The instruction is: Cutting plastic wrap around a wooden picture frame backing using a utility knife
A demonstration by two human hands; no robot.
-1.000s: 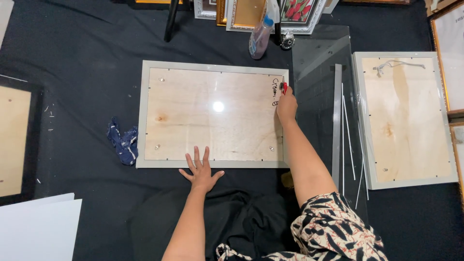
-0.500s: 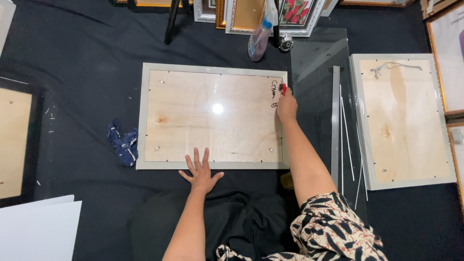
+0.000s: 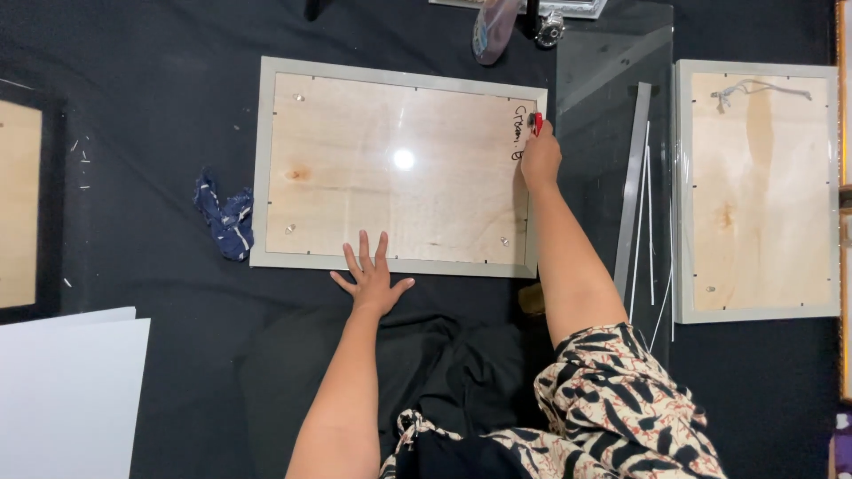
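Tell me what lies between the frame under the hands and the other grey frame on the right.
Head view: a glass sheet on the black cloth, with a grey strip and thin white rods.

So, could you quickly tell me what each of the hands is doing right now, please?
Left hand: open, fingers spread, pressing flat on the near edge of the grey frame.
Right hand: closed around a small red tool at the frame's right edge.

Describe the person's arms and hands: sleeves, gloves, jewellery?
Both hands, left hand and right hand, are bare, with no gloves, rings or watch visible. Forearms are uncovered. A loose short sleeve, cream with black and red leaf-like print, covers the right upper arm.
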